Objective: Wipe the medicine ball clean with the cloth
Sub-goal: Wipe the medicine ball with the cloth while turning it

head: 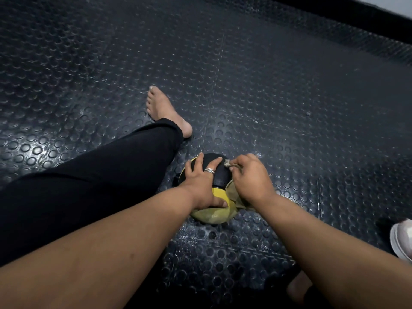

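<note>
Black-and-yellow rubber medicine ball (219,175) sits on the studded floor under both hands: left hand (204,184) spread flat on top, right hand (250,178) gripping the crumpled yellow-green cloth (231,190) against its side.

Left hand (204,184) splayed, right hand (249,177) curled.

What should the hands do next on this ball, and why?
Probably drag the cloth across the black top of the medicine ball. The right hand grips the cloth against the ball's right side, while the left hand lies spread over the top, steadying it on the floor.
</note>
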A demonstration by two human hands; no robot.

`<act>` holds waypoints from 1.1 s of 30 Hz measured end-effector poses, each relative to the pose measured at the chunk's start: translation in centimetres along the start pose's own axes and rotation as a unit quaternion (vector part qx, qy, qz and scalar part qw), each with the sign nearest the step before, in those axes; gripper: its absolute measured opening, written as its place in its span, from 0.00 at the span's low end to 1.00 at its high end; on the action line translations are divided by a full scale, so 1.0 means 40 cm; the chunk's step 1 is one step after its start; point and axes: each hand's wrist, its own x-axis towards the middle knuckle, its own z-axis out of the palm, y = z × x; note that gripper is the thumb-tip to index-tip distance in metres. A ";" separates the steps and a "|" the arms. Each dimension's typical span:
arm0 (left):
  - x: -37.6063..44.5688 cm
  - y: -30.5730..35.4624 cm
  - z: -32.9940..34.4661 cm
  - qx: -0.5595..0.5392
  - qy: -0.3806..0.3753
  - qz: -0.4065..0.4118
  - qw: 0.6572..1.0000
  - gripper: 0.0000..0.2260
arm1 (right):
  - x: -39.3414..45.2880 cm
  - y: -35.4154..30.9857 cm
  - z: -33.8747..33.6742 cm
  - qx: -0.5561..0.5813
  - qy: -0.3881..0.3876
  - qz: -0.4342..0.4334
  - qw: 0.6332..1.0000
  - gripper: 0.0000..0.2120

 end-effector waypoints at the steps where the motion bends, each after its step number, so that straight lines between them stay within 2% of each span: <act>1: 0.001 0.001 -0.002 0.001 -0.001 0.000 1.000 0.53 | -0.002 -0.001 -0.001 -0.003 -0.002 -0.021 1.000 0.08; 3: 0.000 0.007 0.002 0.006 -0.001 0.000 1.000 0.53 | 0.011 0.009 -0.004 -0.004 -0.004 -0.017 1.000 0.07; 7: -0.001 0.013 0.010 0.014 0.002 0.004 1.000 0.53 | 0.062 0.022 -0.013 -0.037 -0.027 0.044 0.998 0.09; 10: 0.000 0.004 0.001 0.009 0.000 0.000 1.000 0.54 | 0.064 0.010 -0.013 -0.027 -0.040 0.018 0.999 0.08; 14: 0.001 0.005 0.002 0.007 0.001 -0.001 1.000 0.53 | 0.023 0.006 -0.006 0.002 -0.013 -0.027 1.000 0.08; 20: -0.003 0.018 0.017 0.017 0.004 0.006 1.000 0.54 | 0.060 0.015 -0.014 0.008 -0.019 0.066 0.998 0.09; 26: -0.001 0.006 0.011 0.031 -0.007 0.006 0.999 0.54 | -0.032 -0.023 -0.005 -0.007 0.011 -0.019 1.000 0.09; 30: -0.009 0.036 0.016 0.073 -0.021 0.004 0.997 0.53 | -0.043 -0.005 -0.009 -0.018 0.032 0.030 0.999 0.10; 33: -0.033 0.060 0.023 0.122 -0.026 -0.016 0.992 0.53 | -0.028 0.009 -0.030 -0.014 -0.002 0.090 0.996 0.11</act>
